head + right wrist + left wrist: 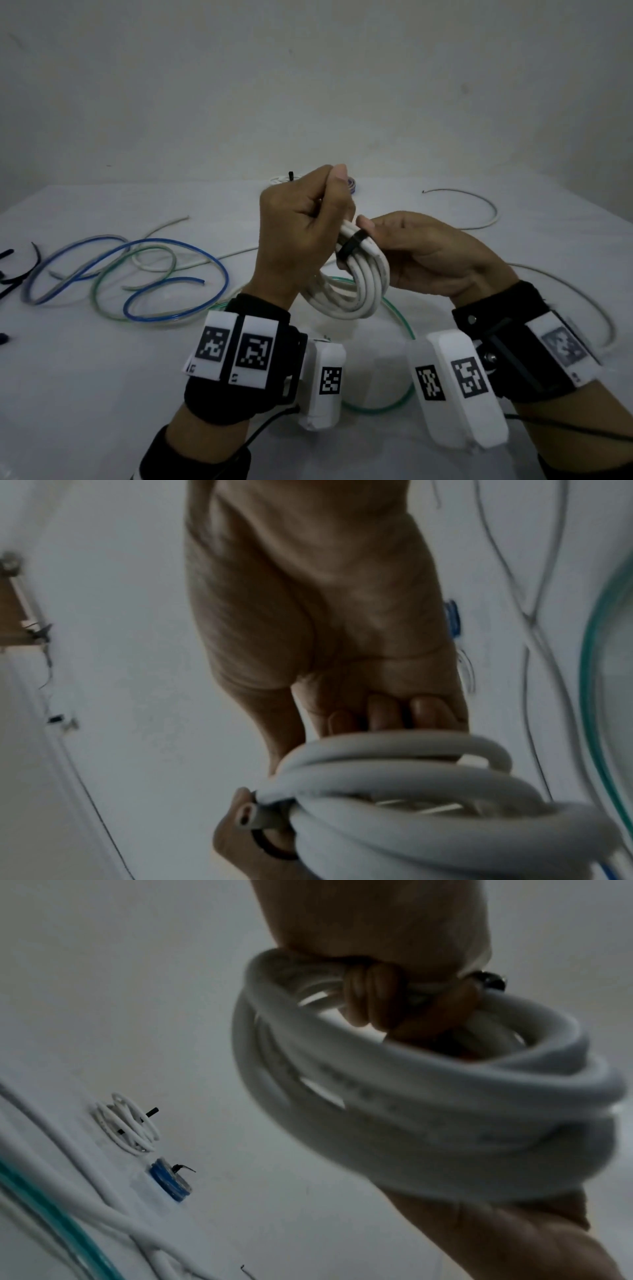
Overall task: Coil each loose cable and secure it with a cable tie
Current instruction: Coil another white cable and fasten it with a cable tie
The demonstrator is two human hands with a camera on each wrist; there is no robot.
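Note:
A thick white cable coil [352, 291] hangs in the air between both hands above the table. A black cable tie [352, 245] is wrapped round its upper strands. My left hand [308, 219] is curled in a fist round the top of the coil, thumb up. My right hand [411, 250] grips the coil from the right, its thumb lying on the tie. In the left wrist view my fingers [373, 999] curl round the coil [428, 1110]. The right wrist view shows fingertips [390, 712] behind the coil [411, 818], with the tie [270, 845] by the cable's cut end.
Loose blue cable [171, 274] and pale cables sprawl at the left, a green cable [397, 325] loops beneath my hands, and a thin white cable [479, 212] curves at the right. Tied white [126, 1123] and blue [169, 1180] coils sit at the back. Black ties [10, 274] lie at the left edge.

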